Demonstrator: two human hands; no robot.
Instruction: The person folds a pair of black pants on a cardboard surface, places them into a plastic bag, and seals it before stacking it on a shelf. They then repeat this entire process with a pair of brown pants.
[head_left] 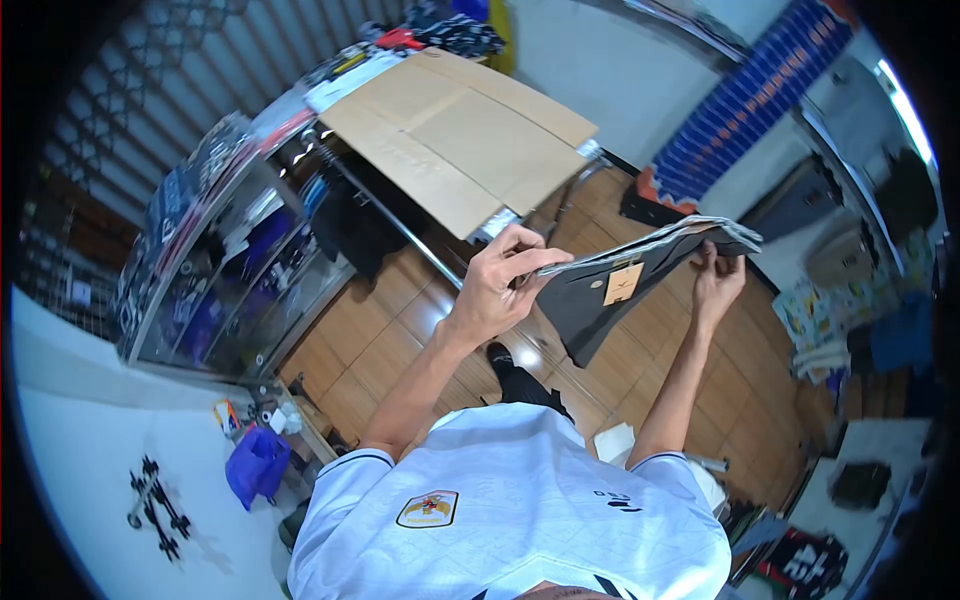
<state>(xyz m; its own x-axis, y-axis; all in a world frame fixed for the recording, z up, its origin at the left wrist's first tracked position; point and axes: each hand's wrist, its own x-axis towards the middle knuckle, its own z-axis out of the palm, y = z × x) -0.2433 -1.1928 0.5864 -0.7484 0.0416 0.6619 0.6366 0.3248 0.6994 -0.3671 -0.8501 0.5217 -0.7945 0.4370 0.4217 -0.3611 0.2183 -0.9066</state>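
Dark grey trousers hang in the air in front of me, held by the waistband, which shows a lighter inner lining along the top. A tan hang tag is on their front, beside a small round button. My left hand pinches one end of the waistband between thumb and fingers. At the other end, my right hand grips the waistband from below, its fingers partly hidden by the cloth. The lower part of the trousers drops towards the floor on the left side.
Flattened cardboard covers a table ahead. A glass display case with folded clothes on top stands left. A tall blue patterned column rises at the right, near hanging clothes. A purple bag lies lower left. The floor is tiled.
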